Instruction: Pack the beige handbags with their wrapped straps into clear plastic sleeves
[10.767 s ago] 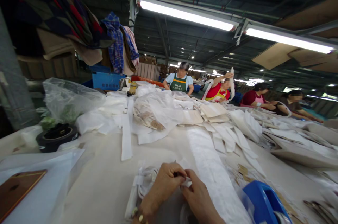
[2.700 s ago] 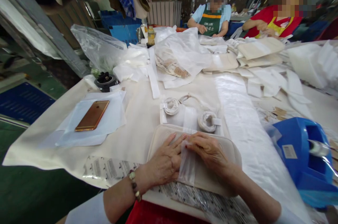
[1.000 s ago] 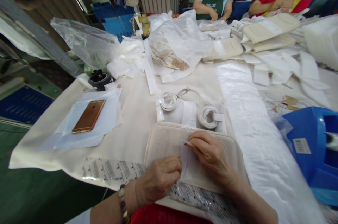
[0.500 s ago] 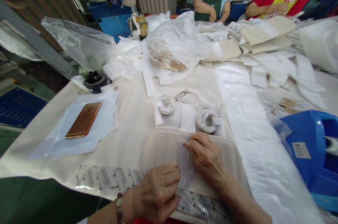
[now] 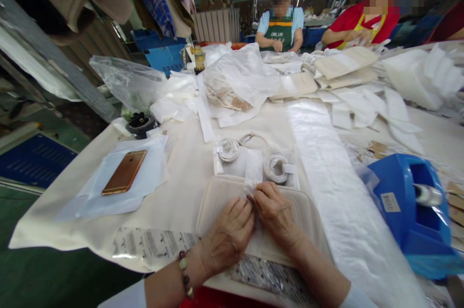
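Observation:
A flat cream padded piece [image 5: 213, 201] lies in front of me on the table. A white strip [image 5: 253, 168] runs down its middle from a clear packet [image 5: 253, 165] holding two coiled white cords. My left hand [image 5: 230, 233] and my right hand [image 5: 277, 216] rest side by side on the piece. Their fingertips are pinched together on the strip near the piece's top edge. A printed plastic sheet [image 5: 152, 242] lies under the piece's near edge.
A gold phone [image 5: 124, 178] lies on white paper at the left. A blue tape dispenser [image 5: 413, 211] stands at the right, beside a long white plastic sheet [image 5: 326, 177]. A black tape roll [image 5: 140, 124], plastic bags and cream pads fill the far table. Two people work opposite.
My left hand has moved up from the near end of the strip to meet my right hand by the piece's top edge. The camera has tilted up a little.

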The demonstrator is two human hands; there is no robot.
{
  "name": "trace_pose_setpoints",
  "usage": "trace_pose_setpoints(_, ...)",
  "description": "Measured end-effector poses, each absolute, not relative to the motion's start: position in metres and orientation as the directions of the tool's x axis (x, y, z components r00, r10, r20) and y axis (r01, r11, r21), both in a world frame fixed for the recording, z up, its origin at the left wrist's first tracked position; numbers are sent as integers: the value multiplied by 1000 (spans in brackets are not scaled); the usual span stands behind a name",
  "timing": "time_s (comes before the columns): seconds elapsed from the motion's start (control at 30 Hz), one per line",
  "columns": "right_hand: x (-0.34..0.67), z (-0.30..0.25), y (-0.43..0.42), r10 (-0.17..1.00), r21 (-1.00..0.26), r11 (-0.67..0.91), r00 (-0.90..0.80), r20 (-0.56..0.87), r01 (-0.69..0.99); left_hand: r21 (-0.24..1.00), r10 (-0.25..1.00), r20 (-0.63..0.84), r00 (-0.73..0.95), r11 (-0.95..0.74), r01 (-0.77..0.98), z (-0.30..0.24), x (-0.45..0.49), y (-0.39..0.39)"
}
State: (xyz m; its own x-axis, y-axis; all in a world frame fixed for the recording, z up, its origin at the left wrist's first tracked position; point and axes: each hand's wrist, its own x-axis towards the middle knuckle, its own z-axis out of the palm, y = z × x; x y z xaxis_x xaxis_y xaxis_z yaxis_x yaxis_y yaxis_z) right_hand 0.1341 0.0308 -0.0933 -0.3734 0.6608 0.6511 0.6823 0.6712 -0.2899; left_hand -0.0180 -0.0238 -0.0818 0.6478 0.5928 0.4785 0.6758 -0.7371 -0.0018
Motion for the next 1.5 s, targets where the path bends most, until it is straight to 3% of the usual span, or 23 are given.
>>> trace_pose_setpoints(0.1, 134, -93, 33, 681, -318, 647, -339, 649, 693, -133, 608, 461, 646, -673, 728, -95, -16, -22)
trace_pose_setpoints(0.33, 146, -74, 18, 715, -493, 563, -94, 692, 663, -198, 671, 391, 631, -608, 769, -104, -20, -30)
trace_pose_setpoints(0.4, 174, -65, 3, 685, -483, 546, -34, 727, 684, -206, 685, 364, 631, -602, 772, -104, -21, -29)
trace_pose_setpoints(0.47, 215, -59, -12, 617, -408, 457, 49, 786, 790, -210, 689, 355, 632, -600, 772, -105, -21, -29)
trace_pose_setpoints(0.57, 287, -53, -28, 550, -373, 139, 242, 799, 917, -191, 672, 398, 625, -605, 773, -107, -21, -31)
trace_pose_setpoints(0.67, 344, -47, -37, 597, -548, -118, 500, 627, 828, -62, 652, 511, 560, -622, 781, -112, -20, -31)
trace_pose_setpoints(0.77, 373, -46, -37, 680, -734, -222, 641, 356, 642, 64, 636, 600, 486, -643, 763, -120, -18, -27)
trace_pose_setpoints(0.9, 373, -50, -29, 706, -830, -205, 665, 241, 519, 121, 629, 635, 448, -654, 747, -126, -18, -22)
trace_pose_setpoints(1.03, 364, -52, -17, 689, -914, -133, 699, 192, 383, -5, 578, 615, 536, -677, 736, -126, -25, -19)
trace_pose_setpoints(1.17, 361, -50, -22, 647, -943, -21, 724, 241, 333, -43, 555, 611, 564, -689, 724, -127, -28, -16)
trace_pose_setpoints(1.33, 352, -69, -75, 571, -951, 116, 764, 299, 285, 126, 622, 665, 414, -640, 758, -129, -18, -21)
trace_pose_setpoints(1.5, 339, -96, -99, 605, -990, -85, 795, 36, 110, 105, 616, 662, 427, -640, 761, -129, -16, -23)
